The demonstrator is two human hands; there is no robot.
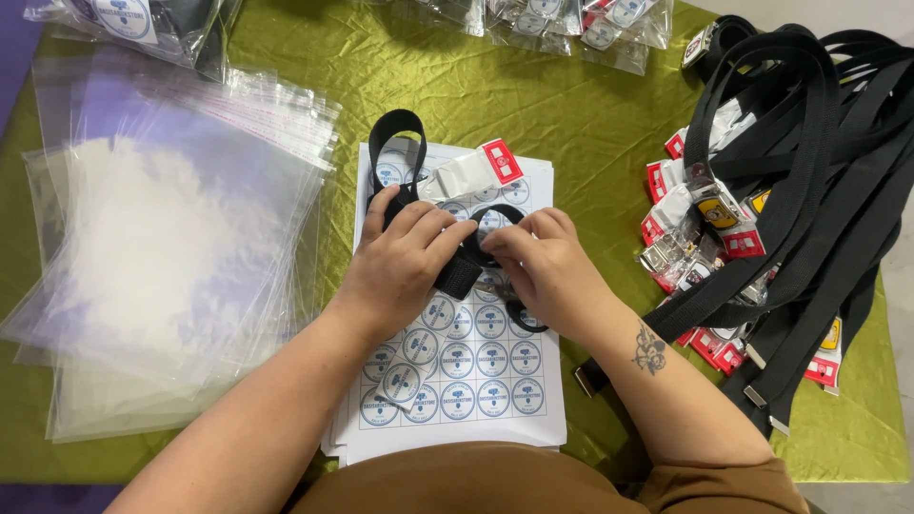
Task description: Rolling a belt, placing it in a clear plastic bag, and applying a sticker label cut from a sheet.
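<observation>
Left hand and right hand meet over a sheet of round stickers, fingers of both clamped on a folded black strap held just above it. Clear plastic bags lie left; a pile of black belts lies right on the green surface.

left hand, right hand, fingers curled, meeting
</observation>
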